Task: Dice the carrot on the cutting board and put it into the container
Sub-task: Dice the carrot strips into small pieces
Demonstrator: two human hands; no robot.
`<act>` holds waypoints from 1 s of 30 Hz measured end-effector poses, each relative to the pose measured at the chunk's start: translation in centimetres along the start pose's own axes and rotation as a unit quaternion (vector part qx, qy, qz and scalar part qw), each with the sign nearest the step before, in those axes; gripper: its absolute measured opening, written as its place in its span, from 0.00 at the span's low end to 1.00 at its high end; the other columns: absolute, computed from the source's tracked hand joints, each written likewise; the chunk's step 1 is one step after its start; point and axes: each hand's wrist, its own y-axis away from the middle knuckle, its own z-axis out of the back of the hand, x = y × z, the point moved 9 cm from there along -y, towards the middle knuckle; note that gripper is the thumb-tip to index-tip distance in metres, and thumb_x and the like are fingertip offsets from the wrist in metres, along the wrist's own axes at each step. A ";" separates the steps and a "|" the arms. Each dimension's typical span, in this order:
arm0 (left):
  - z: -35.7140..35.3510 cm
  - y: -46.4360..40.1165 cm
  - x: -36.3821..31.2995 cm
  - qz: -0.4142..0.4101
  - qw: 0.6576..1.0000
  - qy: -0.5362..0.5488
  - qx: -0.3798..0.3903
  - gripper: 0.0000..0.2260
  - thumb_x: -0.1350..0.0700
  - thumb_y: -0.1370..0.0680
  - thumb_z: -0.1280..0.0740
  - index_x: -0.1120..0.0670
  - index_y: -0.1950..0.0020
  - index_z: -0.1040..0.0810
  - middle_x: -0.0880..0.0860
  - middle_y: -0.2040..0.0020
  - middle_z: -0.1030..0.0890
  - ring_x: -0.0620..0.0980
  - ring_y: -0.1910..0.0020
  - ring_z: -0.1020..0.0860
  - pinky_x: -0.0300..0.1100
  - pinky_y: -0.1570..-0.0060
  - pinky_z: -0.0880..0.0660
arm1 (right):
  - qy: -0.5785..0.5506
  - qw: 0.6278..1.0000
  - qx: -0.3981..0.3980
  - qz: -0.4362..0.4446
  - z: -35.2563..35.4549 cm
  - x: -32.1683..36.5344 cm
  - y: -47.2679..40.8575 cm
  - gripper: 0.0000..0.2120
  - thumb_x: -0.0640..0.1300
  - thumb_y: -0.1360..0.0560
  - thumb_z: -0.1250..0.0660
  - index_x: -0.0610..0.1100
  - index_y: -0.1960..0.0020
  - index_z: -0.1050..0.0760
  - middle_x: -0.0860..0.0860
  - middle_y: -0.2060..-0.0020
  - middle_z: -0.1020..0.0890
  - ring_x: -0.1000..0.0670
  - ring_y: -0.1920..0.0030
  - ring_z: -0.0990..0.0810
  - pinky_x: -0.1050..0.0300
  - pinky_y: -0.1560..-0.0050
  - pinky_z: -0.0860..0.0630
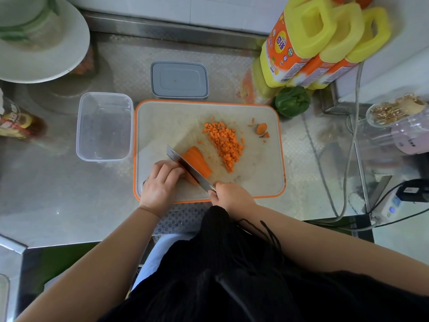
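The carrot lies near the front-left part of the cutting board, as a stack of long orange slabs set at an angle. The left hand presses on the near end of the stack, fingers curled over it. The knife blade stands on edge across the slabs, just beside those fingertips. The right hand is clamped around the knife handle at the board's front edge (the handle itself is mostly hidden by the fingers).

To the right of the slabs, a heap of diced carrot runs diagonally across the middle of the board. A few loose cubes lie around it. Near the board's far-right corner sit the carrot end pieces.

The container stands on the steel counter, just beside the board's left edge. It is clear plastic, rectangular, and holds nothing visible. Its grey lid lies flat on the counter beyond the board's far edge, with one small orange speck on top.

A green pepper rests off the board's far-right corner. Three yellow bottles with orange labels stand behind it.
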 end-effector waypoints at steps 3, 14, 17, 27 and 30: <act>-0.1 0.0 0.2 0.006 1.000 0.004 -0.001 0.08 0.64 0.21 0.41 0.58 0.44 0.26 0.54 0.45 0.26 0.59 0.46 0.27 0.53 0.55 0.22 | -0.007 1.000 0.004 -0.006 0.0 -0.2 0.2 0.12 0.49 0.18 0.47 0.43 0.56 0.33 0.50 0.68 0.29 0.49 0.66 0.28 0.55 0.67 0.32; 0.0 0.1 0.3 0.015 1.000 0.006 -0.005 0.09 0.64 0.24 0.40 0.56 0.46 0.27 0.54 0.46 0.26 0.56 0.45 0.26 0.47 0.50 0.25 | -0.014 0.998 -0.052 0.018 2.3 0.8 2.3 0.15 0.49 0.18 0.46 0.46 0.62 0.37 0.51 0.70 0.31 0.50 0.69 0.31 0.54 0.71 0.38; 0.1 0.0 0.2 0.011 1.000 0.009 -0.014 0.08 0.64 0.24 0.39 0.56 0.46 0.27 0.53 0.45 0.27 0.56 0.45 0.27 0.45 0.47 0.27 | 0.007 0.998 -0.055 0.025 2.4 1.1 2.7 0.13 0.49 0.18 0.46 0.43 0.58 0.35 0.51 0.70 0.31 0.49 0.69 0.32 0.56 0.73 0.40; 0.1 0.0 0.4 0.010 1.000 0.020 -0.016 0.08 0.64 0.23 0.39 0.56 0.45 0.27 0.53 0.45 0.28 0.56 0.45 0.27 0.45 0.47 0.28 | 0.031 0.998 -0.044 0.014 2.2 1.5 2.8 0.14 0.48 0.18 0.46 0.46 0.62 0.37 0.50 0.69 0.32 0.52 0.70 0.34 0.57 0.72 0.41; 0.0 0.0 0.5 0.010 1.000 0.025 -0.016 0.08 0.63 0.23 0.39 0.56 0.45 0.26 0.53 0.45 0.27 0.56 0.46 0.26 0.47 0.47 0.26 | 0.029 0.999 -0.041 0.011 2.3 1.9 2.7 0.13 0.47 0.18 0.46 0.45 0.61 0.36 0.50 0.69 0.31 0.52 0.70 0.33 0.57 0.72 0.40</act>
